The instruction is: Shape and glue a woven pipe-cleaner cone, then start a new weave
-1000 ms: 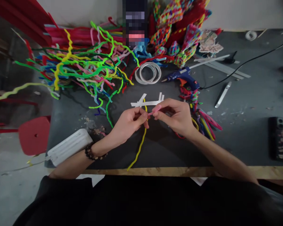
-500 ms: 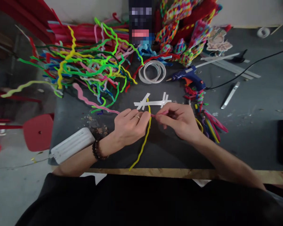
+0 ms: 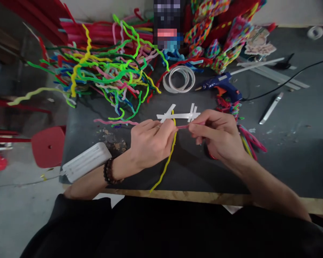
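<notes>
A yellow fuzzy stick [image 3: 167, 163] runs up the dark table [image 3: 196, 173], past the left hand [image 3: 152, 141], to white tape strips [image 3: 180, 116]. The left hand is closed on a pink fuzzy stick [image 3: 183, 127]; the right hand [image 3: 222, 136] pinches it too. It is thin and straight between them. Farther back are white rings [image 3: 169, 80], a blue glue gun [image 3: 221, 84] and a messy heap of bright sticks [image 3: 104, 73].

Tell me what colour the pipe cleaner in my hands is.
The pipe cleaner is pink, as the head view shows best.
</notes>
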{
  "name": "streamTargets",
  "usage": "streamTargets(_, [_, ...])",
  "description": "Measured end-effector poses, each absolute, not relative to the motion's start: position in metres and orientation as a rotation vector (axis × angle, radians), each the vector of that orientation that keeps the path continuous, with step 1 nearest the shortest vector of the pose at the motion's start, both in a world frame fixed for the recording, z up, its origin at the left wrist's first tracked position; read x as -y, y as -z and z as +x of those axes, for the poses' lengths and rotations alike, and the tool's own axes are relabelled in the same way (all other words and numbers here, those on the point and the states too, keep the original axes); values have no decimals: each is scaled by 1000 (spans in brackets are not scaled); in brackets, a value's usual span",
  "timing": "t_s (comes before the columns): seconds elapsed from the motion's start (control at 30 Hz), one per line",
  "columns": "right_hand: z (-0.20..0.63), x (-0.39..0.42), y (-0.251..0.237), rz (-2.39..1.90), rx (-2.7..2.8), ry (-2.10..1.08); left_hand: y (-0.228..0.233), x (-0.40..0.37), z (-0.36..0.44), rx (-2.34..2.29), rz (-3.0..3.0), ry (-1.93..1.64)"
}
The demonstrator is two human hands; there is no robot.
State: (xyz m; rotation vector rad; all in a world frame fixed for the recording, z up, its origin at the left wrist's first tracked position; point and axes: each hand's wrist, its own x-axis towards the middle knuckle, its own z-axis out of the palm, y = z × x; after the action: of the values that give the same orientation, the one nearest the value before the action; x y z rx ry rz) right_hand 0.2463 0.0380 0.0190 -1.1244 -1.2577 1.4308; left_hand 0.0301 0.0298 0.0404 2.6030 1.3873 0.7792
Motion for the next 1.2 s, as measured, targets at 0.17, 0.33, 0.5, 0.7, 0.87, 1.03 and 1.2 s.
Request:
streamTargets(0.17, [253,-45,-14,-1136,1336,-1393,-41,-28,31,-1449,2526,-621])
streamTargets(0.33, [250,-47,1,-1174,1179,-1267,-44,-30,28,-1470,2306,-551])
streamTargets(0.5, [238,-38,11,-1108,1243,-1339,-45,-33,28,-1415,2113,-530])
streamTargets(0.7, [236,-34,7,-1089,1315,-1316,-41,-33,28,-1339,2134,-539])
streamTargets(0.87, [240,-35,8,-1161,1519,-1095,-40,-35,26,-1292,2143,-712])
streamTargets(1.03, [242,-29,0,-1244,1642,-1052,-32,-39,26,-1363,2177,-851])
streamTargets(1.2, [244,-28,-19,-1198,1523,-1244,-22,-31,33,-1294,2357,-860])
